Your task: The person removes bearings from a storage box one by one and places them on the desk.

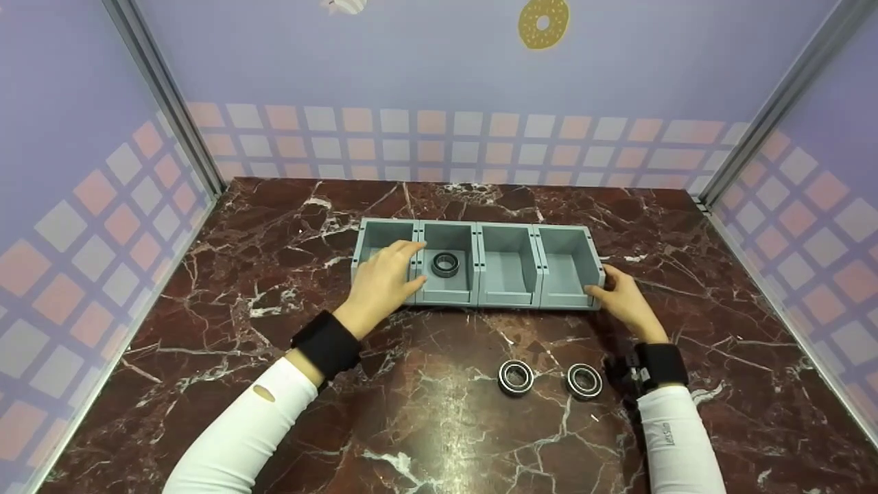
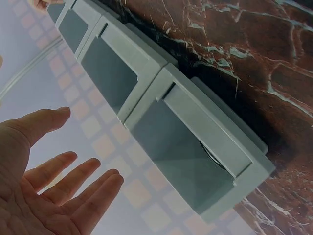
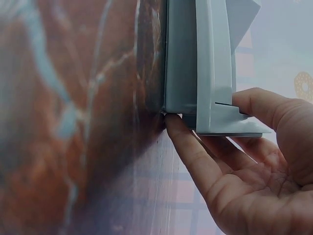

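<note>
My right hand pinches the grey bin row by its end wall, right of centre; an even, gentle grip should keep it level. My left hand, fingers spread, hovers over its left end. The row spans mid-frame between them, one bearing inside, near my left thumb.

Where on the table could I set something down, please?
Bare table lies left of the left hand and between the bins and the back wall. Crowded: the right hand gripping the bins' right end, two bearings nearby.
</note>
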Demonstrator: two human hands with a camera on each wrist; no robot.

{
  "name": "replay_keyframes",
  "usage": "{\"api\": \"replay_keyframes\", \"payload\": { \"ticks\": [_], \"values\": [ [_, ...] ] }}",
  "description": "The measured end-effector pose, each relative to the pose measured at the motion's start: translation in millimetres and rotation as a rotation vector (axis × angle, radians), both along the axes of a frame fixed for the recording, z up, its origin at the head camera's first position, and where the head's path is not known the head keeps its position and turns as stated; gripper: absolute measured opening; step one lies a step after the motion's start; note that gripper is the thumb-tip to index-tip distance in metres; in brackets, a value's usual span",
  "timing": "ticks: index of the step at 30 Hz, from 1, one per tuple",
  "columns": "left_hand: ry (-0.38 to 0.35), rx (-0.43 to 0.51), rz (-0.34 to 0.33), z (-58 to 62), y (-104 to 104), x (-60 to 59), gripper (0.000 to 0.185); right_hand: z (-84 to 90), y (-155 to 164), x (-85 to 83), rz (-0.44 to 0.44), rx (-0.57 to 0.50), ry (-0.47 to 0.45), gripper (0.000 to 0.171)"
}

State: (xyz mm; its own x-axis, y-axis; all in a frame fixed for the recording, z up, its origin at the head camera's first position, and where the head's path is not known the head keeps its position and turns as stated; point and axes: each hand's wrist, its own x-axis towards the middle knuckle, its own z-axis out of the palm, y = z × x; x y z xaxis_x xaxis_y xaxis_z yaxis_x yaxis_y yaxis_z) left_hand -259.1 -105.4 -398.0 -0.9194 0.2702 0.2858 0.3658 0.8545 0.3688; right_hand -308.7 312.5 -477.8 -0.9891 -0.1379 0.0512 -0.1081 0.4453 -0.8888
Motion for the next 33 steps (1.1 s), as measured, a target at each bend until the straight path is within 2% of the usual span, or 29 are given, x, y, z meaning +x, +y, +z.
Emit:
{"api": "replay_keyframes", "payload": {
  "ticks": [7, 13, 21, 33],
  "values": [
    [0.025, -0.047, -0.059, -0.2, 12, -3.5, 0.056, 0.3, 1, 0.8, -0.006, 0.017, -0.012, 0.052],
    [-0.008, -0.063, -0.071, -0.1, 21, -8.2, 0.057, 1.0, 2, 0.5, 0.004, 0.019, -0.016, 0.051],
    [-0.015, -0.081, -0.114, -1.4, 33, -17.5, 0.055, 0.2, 2, 0.3, 0.005, 0.03, -0.017, 0.052],
    [-0.105, -0.125, -0.101, -3.9, 45, -32.2, 0.056, 0.7, 0, -1.1, 0.0, 0.023, -0.024, 0.055]
  ]
}}
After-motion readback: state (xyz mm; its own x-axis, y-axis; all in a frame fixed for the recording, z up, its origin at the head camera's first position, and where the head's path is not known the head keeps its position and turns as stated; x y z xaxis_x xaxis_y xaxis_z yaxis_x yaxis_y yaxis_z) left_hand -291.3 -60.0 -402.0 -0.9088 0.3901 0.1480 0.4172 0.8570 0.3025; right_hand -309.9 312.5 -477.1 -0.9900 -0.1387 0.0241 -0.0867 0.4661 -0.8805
